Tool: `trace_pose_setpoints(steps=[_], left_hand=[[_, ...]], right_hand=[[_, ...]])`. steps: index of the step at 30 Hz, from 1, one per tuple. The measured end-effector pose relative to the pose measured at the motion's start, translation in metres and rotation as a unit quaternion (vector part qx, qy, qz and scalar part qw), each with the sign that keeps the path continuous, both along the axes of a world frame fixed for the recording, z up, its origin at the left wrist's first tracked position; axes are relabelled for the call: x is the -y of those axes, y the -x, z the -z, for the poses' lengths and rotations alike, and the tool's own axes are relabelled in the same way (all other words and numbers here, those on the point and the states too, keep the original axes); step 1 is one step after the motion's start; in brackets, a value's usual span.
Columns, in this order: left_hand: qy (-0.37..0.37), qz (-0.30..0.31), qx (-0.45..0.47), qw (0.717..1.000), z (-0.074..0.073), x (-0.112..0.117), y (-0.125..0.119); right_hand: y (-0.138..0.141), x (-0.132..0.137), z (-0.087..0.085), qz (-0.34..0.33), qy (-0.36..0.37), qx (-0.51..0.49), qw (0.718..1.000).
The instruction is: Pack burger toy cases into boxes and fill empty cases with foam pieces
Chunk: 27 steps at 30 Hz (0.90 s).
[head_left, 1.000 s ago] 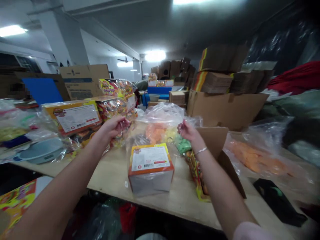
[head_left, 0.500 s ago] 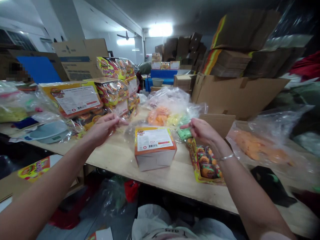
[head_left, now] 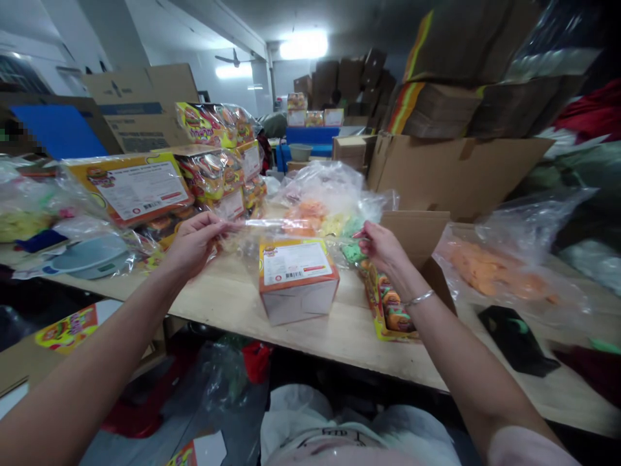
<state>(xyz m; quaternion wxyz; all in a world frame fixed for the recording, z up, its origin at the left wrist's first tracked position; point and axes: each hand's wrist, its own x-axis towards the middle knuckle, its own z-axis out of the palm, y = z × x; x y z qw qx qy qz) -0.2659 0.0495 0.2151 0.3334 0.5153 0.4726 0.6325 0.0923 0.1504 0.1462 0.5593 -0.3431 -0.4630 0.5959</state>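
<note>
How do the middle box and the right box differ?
The middle box looks closed; the right box stands open, its brown flap raised. The middle box shows a white label on top; the right box shows burger-like pieces inside. Both have yellow print and rest on the table.

The single view looks from head height, forward and down across the table close below.

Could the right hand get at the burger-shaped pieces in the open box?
Probably yes: the right hand is close to the burger-shaped pieces, and the open box has its flap up. That hand seems to be pinching clear plastic, though, so it might need to let go first.
</note>
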Motion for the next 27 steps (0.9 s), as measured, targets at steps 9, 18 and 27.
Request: trace_pose_setpoints(steps=[9,18,27], left_hand=[[0.002,0.030,-0.010,1.000,0.013,0.014,0.001],[0.001,0.016,-0.031,0.999,0.007,-0.013,-0.027],[-0.031,0.049,-0.074,0.996,0.002,0.000,-0.019]], right_hand=[[-0.025,0.005,0.002,-0.041,-0.069,-0.026,0.996],[0.074,0.108,0.063,0.144,-0.454,0.059,0.877],[0.136,0.056,0.041,-0.059,-0.404,0.529,0.744]])
